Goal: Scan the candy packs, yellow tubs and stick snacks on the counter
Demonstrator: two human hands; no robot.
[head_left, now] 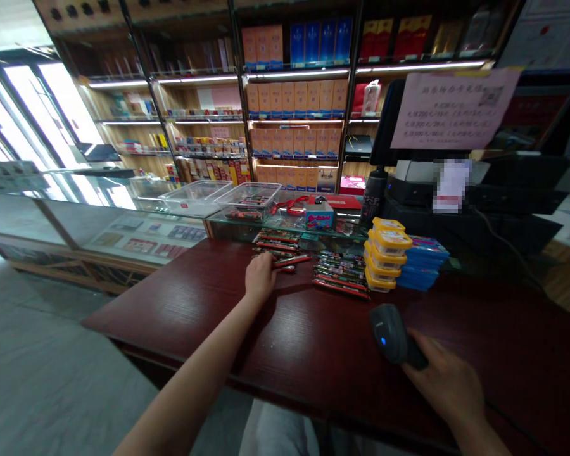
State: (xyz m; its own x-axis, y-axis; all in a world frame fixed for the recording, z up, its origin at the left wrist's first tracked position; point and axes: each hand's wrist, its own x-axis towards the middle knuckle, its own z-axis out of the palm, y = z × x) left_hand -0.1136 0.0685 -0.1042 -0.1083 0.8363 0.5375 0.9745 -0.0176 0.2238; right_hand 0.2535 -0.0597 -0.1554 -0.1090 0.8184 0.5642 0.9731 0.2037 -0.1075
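Note:
My left hand [260, 277] is closed around the near ends of a few slim red-and-dark pens [292, 260], at the near edge of a pile of similar pens [276, 239]. A second row of pens [341, 274] lies side by side to the right. In my right hand [449, 377] is a dark barcode scanner [388, 332], gripped by its handle above the desk, with a blue light lit on its head. Beyond the scanner stands a stack of yellow-lidded boxes [386, 256], with a pile of blue packs [420, 266] next to it.
The dark wooden desk [185, 304] meets a glass counter carrying two clear plastic trays [249, 197], a small blue-and-pink box [319, 215] and a red box [337, 202]. A dark bottle [373, 195] stands near a monitor with a pink paper sign [451, 111]. Stocked shelves line the wall.

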